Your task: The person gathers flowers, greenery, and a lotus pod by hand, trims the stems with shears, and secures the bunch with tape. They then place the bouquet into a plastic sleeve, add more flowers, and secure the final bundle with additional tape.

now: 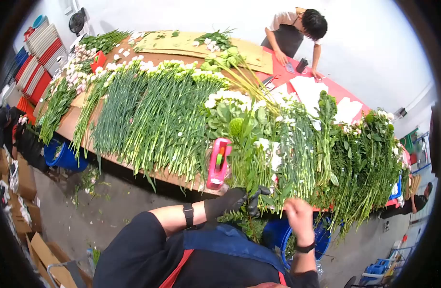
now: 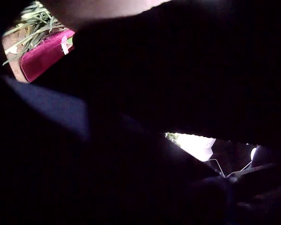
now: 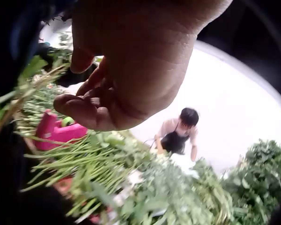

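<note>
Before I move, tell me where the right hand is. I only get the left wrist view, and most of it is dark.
Observer: The right hand is bare, fingers curled, to the right of the left hand, near the table's near edge.

Operator: Now tell me what the left hand has. I can't make it out.

Observer: In its black glove, it grips leafy stems.

Operator: Give me the far side of the table too.

Observer: A person in a dark apron leans over the table's red covering there.
</note>
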Demonstrator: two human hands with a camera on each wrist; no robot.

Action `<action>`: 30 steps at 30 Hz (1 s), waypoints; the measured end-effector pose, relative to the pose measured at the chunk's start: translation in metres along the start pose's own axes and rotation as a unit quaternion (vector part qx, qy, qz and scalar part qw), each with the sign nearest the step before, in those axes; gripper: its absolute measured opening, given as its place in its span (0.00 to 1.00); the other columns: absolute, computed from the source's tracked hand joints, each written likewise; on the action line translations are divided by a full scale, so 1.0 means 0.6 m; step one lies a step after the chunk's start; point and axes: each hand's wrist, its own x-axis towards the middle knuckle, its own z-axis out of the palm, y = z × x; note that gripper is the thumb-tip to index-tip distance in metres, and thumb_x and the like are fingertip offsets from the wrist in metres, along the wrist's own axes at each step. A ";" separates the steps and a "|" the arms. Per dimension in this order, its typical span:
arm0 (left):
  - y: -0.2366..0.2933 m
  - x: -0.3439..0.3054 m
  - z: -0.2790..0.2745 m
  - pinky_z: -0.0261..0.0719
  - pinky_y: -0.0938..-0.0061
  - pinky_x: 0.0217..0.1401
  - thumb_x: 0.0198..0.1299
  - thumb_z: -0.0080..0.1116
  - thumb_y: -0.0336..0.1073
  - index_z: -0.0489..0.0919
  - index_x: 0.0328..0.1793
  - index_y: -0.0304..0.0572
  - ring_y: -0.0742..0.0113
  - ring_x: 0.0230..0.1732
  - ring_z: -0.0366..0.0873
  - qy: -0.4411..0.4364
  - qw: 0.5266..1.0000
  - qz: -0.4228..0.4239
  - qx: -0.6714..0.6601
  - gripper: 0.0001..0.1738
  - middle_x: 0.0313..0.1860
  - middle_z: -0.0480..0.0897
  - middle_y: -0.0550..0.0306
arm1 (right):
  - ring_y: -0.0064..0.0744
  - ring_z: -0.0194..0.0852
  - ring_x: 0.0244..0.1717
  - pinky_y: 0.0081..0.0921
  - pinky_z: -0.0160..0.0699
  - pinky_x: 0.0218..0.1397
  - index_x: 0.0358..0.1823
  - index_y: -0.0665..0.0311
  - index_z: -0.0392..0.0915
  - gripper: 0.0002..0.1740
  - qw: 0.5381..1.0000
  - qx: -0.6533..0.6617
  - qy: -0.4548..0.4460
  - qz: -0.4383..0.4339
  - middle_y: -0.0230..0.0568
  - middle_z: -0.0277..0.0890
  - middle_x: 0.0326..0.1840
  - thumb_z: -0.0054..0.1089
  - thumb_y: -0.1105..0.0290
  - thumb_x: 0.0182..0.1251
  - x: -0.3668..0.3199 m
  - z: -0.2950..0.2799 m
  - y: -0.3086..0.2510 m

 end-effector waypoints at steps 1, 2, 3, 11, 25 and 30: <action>0.003 0.005 0.011 0.74 0.61 0.45 0.72 0.45 0.44 0.58 0.74 0.34 0.66 0.30 0.72 0.002 0.998 -0.001 0.067 0.31 0.25 0.71 0.61 | 0.42 0.81 0.33 0.31 0.79 0.37 0.37 0.65 0.82 0.05 0.999 -0.029 0.005 -0.017 0.46 0.81 0.32 0.62 0.74 0.60 0.041 -0.029 -0.005; 0.009 0.005 0.032 0.76 0.59 0.44 0.70 0.45 0.38 0.60 0.73 0.34 0.64 0.30 0.73 0.004 0.991 -0.002 0.133 0.28 0.26 0.72 0.59 | 0.42 0.81 0.34 0.30 0.79 0.38 0.37 0.65 0.82 0.04 0.996 -0.031 0.053 -0.067 0.46 0.81 0.34 0.62 0.77 0.60 0.083 -0.052 -0.022; 0.012 0.006 0.042 0.77 0.58 0.43 0.68 0.45 0.32 0.63 0.71 0.34 0.61 0.30 0.74 0.005 0.980 -0.001 0.198 0.26 0.26 0.74 0.56 | 0.44 0.82 0.36 0.30 0.79 0.40 0.37 0.66 0.81 0.04 0.985 -0.048 0.086 -0.140 0.46 0.82 0.35 0.61 0.78 0.60 0.127 -0.074 -0.038; -0.035 0.030 0.003 0.79 0.56 0.46 0.48 0.56 0.31 0.80 0.39 0.41 0.42 0.43 0.80 -0.074 0.629 0.019 0.774 0.10 0.38 0.81 0.42 | 0.47 0.78 0.49 0.34 0.79 0.52 0.53 0.63 0.77 0.19 0.926 -0.120 0.089 -0.346 0.46 0.77 0.57 0.54 0.81 0.59 0.367 -0.148 -0.113; -0.121 0.074 -0.108 0.78 0.64 0.43 0.61 0.46 0.26 0.78 0.47 0.39 0.53 0.36 0.81 -0.018 0.782 0.044 0.621 0.11 0.34 0.81 0.48 | 0.42 0.77 0.33 0.32 0.77 0.38 0.39 0.65 0.81 0.08 0.958 -0.119 0.088 -0.245 0.42 0.78 0.33 0.65 0.77 0.57 0.315 -0.204 -0.023; -0.121 0.096 -0.124 0.74 0.58 0.37 0.49 0.53 0.27 0.76 0.34 0.42 0.44 0.33 0.77 0.009 0.825 0.046 0.563 0.05 0.29 0.77 0.46 | 0.40 0.73 0.26 0.31 0.71 0.29 0.40 0.64 0.82 0.08 0.962 -0.148 0.115 -0.197 0.40 0.71 0.25 0.63 0.78 0.58 0.265 -0.221 0.017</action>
